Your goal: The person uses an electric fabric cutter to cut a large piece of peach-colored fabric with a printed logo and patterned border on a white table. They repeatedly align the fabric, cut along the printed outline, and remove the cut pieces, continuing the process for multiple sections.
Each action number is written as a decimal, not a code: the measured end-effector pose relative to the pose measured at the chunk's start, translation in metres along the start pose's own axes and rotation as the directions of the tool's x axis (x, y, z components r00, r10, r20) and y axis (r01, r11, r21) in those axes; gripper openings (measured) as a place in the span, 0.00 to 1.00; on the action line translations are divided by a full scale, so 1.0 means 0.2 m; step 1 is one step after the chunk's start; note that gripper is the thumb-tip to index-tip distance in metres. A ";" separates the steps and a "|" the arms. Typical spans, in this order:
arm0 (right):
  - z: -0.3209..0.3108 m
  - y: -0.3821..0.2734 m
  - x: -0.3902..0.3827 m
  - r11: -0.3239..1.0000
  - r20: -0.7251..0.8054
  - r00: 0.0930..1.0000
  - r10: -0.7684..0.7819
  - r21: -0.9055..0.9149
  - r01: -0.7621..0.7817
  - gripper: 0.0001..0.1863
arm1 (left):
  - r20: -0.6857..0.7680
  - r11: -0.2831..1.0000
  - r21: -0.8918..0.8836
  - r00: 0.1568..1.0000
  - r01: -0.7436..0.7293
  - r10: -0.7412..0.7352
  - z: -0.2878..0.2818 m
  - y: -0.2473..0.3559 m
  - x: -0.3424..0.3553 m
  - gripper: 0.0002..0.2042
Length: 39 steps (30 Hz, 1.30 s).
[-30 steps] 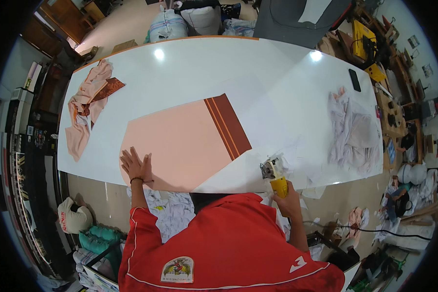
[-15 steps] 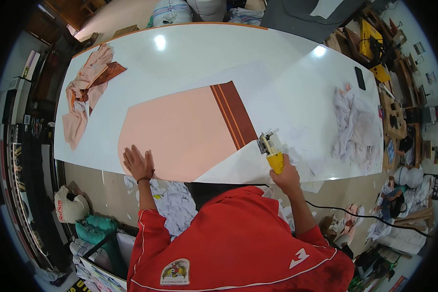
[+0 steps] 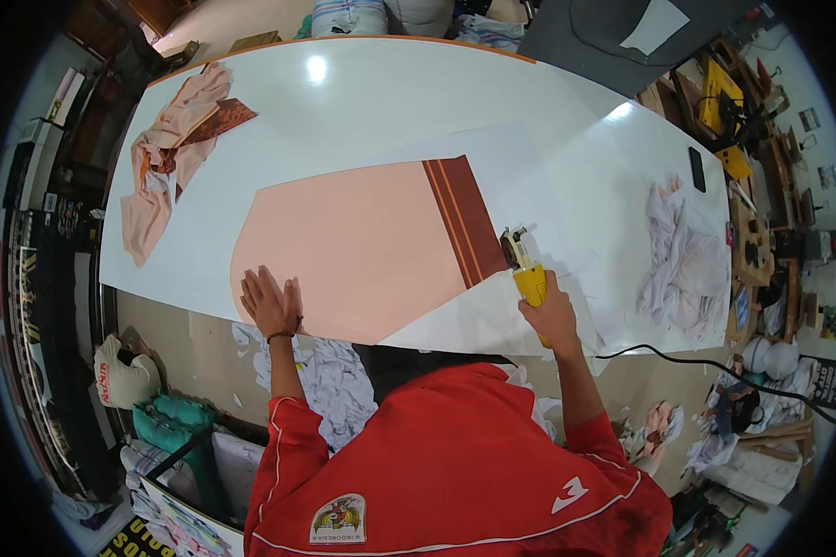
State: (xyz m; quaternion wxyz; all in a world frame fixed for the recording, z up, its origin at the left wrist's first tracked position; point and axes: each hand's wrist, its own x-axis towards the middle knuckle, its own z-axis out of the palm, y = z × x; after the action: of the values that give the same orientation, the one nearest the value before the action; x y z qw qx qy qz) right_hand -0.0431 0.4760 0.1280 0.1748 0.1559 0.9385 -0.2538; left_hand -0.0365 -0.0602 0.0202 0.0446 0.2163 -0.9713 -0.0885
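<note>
A pale pink fabric panel (image 3: 344, 241) with a brown band (image 3: 464, 223) striped in orange lies flat on the white table. My left hand (image 3: 272, 302) rests on the panel's near left corner, palm down and fingers spread. In my right hand (image 3: 553, 316) is a yellow electric fabric cutter (image 3: 530, 281), gripped by its body. Its metal head (image 3: 514, 247) is at the lower part of the band's right edge. White material (image 3: 464, 316) lies along the panel's slanting near edge and to the right of the band.
Crumpled pink and brown fabric (image 3: 181, 139) lies at the table's left, white scraps (image 3: 683, 260) and a black phone (image 3: 697, 169) at its right. The cutter's black cord (image 3: 715, 367) trails off to the right. More scraps (image 3: 330, 381) lie below the near edge.
My right hand has pushed the cutter slightly away from me along the band's right edge. My left hand keeps its place on the panel. The whole view has shifted a little.
</note>
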 end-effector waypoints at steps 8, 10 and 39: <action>0.01 -0.14 0.25 0.999 -0.028 1.000 -0.001 -0.048 0.000 0.34 | -0.042 1.000 -0.003 0.999 -0.011 0.011 0.05 -0.04 0.01 0.39; 0.01 -0.18 0.32 0.998 -0.036 0.999 -0.016 -0.060 0.014 0.34 | -0.041 1.000 -0.009 0.999 -0.021 0.021 0.05 -0.05 0.01 0.39; -0.17 -0.46 1.42 0.870 0.154 0.977 -0.150 0.490 0.057 0.36 | 0.244 0.988 0.155 0.970 -0.021 -0.018 -0.08 -0.21 0.47 0.43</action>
State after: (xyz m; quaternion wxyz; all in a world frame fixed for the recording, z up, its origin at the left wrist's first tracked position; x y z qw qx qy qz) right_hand -0.3405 0.4757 0.0790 0.2040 0.1193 0.8319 -0.5022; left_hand -0.1013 -0.1397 0.0315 -0.0926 0.2057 -0.9735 -0.0379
